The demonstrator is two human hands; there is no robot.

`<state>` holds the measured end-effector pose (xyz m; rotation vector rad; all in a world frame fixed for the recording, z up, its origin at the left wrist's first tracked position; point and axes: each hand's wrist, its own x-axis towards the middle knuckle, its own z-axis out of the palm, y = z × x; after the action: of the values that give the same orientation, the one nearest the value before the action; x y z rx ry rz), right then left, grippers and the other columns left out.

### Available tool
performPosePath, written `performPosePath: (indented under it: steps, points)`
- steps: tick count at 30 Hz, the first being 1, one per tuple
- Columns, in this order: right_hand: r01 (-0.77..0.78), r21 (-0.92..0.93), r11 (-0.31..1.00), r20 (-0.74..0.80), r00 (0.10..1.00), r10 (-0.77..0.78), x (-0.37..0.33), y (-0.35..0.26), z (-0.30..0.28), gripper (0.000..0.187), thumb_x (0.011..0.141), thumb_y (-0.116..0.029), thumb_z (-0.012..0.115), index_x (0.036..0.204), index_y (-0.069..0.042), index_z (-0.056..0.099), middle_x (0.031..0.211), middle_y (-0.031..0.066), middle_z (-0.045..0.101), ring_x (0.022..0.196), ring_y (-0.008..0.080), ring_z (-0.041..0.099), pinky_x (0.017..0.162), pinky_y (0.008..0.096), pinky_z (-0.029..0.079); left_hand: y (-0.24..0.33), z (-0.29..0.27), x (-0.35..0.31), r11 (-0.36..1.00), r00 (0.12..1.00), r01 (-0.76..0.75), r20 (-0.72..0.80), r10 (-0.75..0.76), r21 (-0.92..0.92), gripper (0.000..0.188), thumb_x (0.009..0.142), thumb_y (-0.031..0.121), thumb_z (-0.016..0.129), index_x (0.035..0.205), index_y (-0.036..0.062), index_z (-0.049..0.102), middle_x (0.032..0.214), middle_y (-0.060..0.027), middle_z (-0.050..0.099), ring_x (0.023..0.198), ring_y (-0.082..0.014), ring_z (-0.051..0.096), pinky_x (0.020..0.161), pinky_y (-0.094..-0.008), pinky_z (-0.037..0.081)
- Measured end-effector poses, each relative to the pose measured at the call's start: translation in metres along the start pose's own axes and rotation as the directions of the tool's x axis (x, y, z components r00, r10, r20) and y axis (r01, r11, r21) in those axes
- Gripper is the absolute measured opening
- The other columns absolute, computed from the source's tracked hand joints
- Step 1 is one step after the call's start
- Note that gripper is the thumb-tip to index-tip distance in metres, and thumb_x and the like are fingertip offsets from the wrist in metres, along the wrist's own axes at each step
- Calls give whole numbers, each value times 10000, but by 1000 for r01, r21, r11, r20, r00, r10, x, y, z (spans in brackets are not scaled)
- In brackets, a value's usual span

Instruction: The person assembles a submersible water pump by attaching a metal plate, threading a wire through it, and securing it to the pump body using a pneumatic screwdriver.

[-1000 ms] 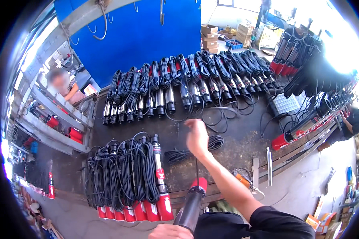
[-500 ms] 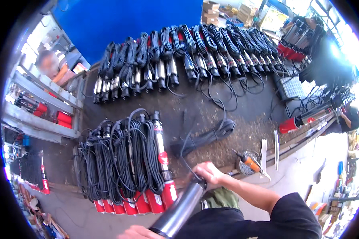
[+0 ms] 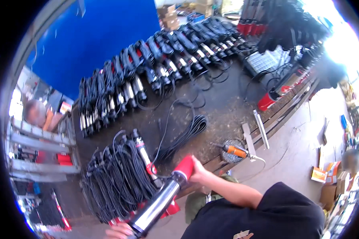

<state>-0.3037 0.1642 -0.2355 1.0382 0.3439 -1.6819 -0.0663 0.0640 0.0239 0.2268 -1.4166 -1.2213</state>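
Observation:
A shiny steel pump cylinder [image 3: 157, 208] slants across my front at the near table edge. My left hand [image 3: 120, 231] holds its lower, dark-rimmed end, partly cut off by the picture's edge. At the upper end, my right hand [image 3: 196, 170] is wrapped round a red sleeve-like end piece [image 3: 184, 167]. A black cord runs from near the joint of red and steel to a coiled cable [image 3: 191, 129] on the table. Left of it lie several pumps with bundled black cables [image 3: 117, 179], their red ends toward me.
A long row of steel pumps with coiled cables [image 3: 141, 55] spans the back of the dark table [image 3: 223, 99]. An orange-handled tool [image 3: 235, 151] rests on a round dish at the near edge, beside metal strips [image 3: 261, 129]. A grey rack [image 3: 40, 147] stands left, with a person behind it.
My view has swung, so the table appears turned. A red end piece now shows under my right hand, where a black end with a cord showed before. Both hands stay on the pump.

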Motion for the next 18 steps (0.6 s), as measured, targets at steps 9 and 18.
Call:
performPosePath:
  steps: [9,18]
  points:
    - [-224,-262,939,-86,974,209,-69,0,-25,613,804,-651,686,1001,-71,668,918,156,710,826,347,668,866,556,538,73,139,-33,984,654,-129,736,177,-122,437,665,84,788,1062,-48,662,796,-185,695,684,-312,692,633,-383,531]
    - [115,-898,-424,280,894,-350,-181,-158,-53,530,920,-541,625,1114,-49,654,1117,146,695,945,294,696,828,448,567,85,230,-56,980,603,-193,781,166,-59,246,660,94,741,868,-24,682,734,-146,670,653,-288,700,617,-355,555]
